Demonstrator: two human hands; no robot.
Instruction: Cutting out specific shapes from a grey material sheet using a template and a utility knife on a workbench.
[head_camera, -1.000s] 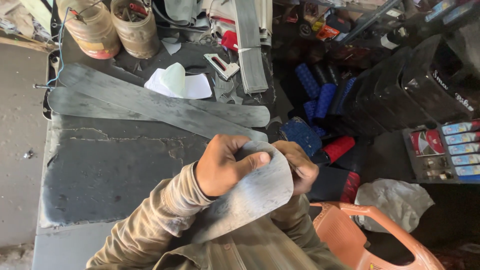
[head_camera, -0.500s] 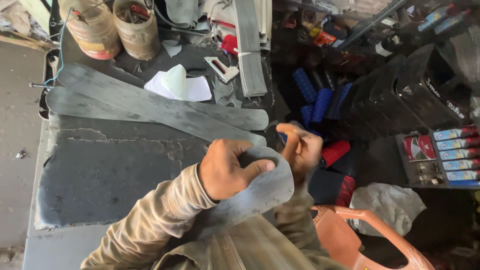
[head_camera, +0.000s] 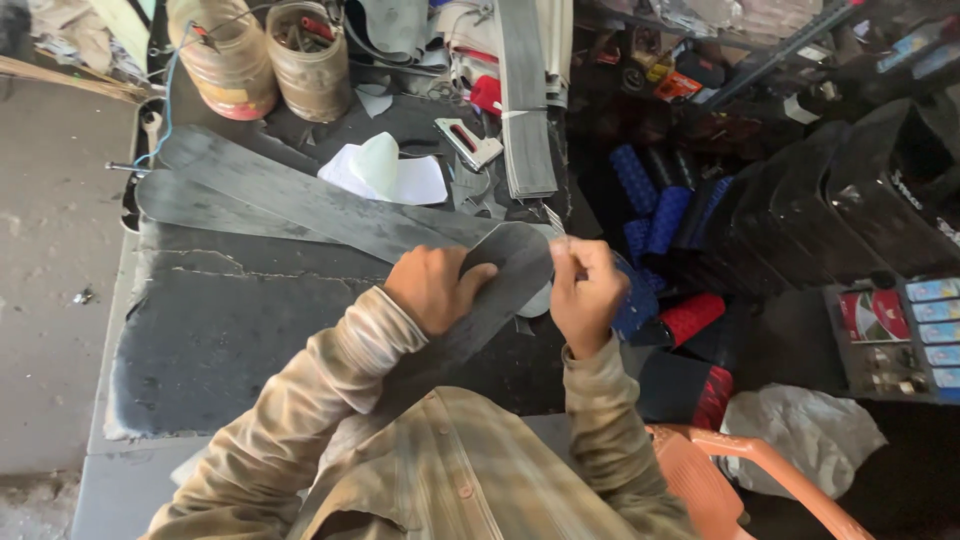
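A: What are the 2 hands doing?

B: The left hand (head_camera: 432, 290) grips a dark grey rubber strip (head_camera: 500, 285), thumb on top and fingers curled under it. The right hand (head_camera: 585, 290) is closed in a pinch at the strip's far rounded end, next to a small metal tool (head_camera: 553, 217); I cannot tell if the fingers hold the tool or only the edge.

A: Where is the strip?

B: Held up just above the black mat (head_camera: 250, 340) on the workbench, running from the person's lap toward the right edge of the bench.

A: What lies around it?

B: 2 longer grey strips (head_camera: 290, 200) lie flat across the mat, just beyond the hands. Behind them sit a white paper sheet (head_camera: 400, 180), a staple gun (head_camera: 468, 143) and 2 cans (head_camera: 260, 55) full of tools. To the right, off the bench, are blue and red handlebar grips (head_camera: 665, 215). An orange plastic chair (head_camera: 740, 480) is at the lower right, with a white rag (head_camera: 810, 435) beside it.
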